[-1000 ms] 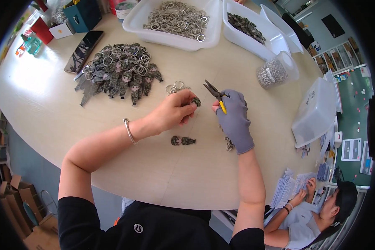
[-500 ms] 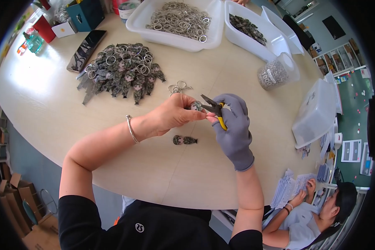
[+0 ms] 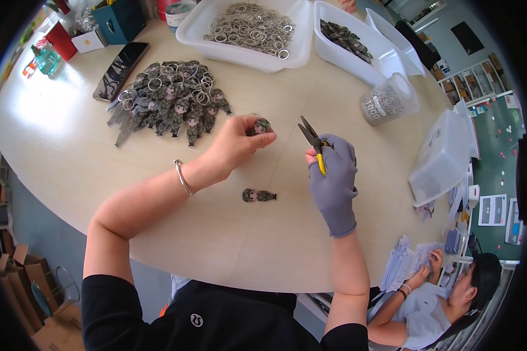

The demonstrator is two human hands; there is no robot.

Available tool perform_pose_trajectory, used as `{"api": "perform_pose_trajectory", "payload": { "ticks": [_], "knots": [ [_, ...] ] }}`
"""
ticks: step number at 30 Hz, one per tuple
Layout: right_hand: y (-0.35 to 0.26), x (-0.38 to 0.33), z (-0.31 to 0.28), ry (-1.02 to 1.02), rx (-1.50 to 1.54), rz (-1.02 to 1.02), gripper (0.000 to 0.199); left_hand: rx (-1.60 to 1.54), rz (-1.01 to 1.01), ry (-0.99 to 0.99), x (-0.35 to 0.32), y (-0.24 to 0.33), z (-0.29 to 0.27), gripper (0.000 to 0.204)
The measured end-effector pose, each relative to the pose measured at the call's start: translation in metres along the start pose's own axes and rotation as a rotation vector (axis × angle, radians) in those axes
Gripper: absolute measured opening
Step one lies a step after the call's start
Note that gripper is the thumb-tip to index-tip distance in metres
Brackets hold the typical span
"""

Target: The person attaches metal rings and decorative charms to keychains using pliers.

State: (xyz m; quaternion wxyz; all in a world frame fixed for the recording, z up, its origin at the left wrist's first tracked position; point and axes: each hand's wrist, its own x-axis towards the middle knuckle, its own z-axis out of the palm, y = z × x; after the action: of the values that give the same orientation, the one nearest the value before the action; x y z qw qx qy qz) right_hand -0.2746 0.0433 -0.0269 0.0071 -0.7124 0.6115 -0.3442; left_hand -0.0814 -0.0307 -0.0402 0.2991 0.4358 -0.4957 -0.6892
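Observation:
Between the thumb and fingers of my left hand (image 3: 235, 144) is a small camouflage figure charm (image 3: 263, 125); its lower part is hidden by the fingers. My right hand (image 3: 336, 184), in a grey glove with bare fingertips showing, grips pliers (image 3: 310, 134) with dark jaws and yellow handles. The pliers point up and away, apart from the charm. A second figure charm (image 3: 259, 195) lies flat on the table below my hands. Beyond my left forearm is a heap of finished-looking figure keychains (image 3: 173, 105) with metal rings. Any loose rings behind my left hand are mostly hidden.
Along the far side stand a white bin of metal key rings (image 3: 184, 35), a white bin of camouflage pieces (image 3: 386, 61) and a clear tub of small metal parts (image 3: 383, 104). A phone (image 3: 121, 70) lies at left. A co-worker (image 3: 445, 304) handles papers at lower right.
My left hand has moved away and to the left with the charm. The pliers have come off it and shifted right with my right hand, leaving a gap between the hands.

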Motion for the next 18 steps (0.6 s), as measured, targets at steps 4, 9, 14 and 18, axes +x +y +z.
{"api": "perform_pose_trajectory", "payload": {
  "ticks": [4,9,14,18],
  "knots": [
    [0.015,0.017,-0.016,0.044,0.030,0.272,0.006,-0.129,0.088,0.093,0.004,-0.003,-0.004,0.013],
    [0.041,0.025,-0.037,-0.035,-0.005,0.406,0.003,-0.157,0.078,0.079,0.002,0.003,-0.004,0.016],
    [0.031,0.000,-0.029,-0.234,-0.103,0.302,0.006,-0.195,0.052,0.096,0.001,0.003,-0.005,0.019],
    [0.021,-0.020,-0.027,-0.298,-0.117,0.223,0.009,-0.127,0.059,0.090,0.000,0.005,-0.001,0.020]
  ]
}}
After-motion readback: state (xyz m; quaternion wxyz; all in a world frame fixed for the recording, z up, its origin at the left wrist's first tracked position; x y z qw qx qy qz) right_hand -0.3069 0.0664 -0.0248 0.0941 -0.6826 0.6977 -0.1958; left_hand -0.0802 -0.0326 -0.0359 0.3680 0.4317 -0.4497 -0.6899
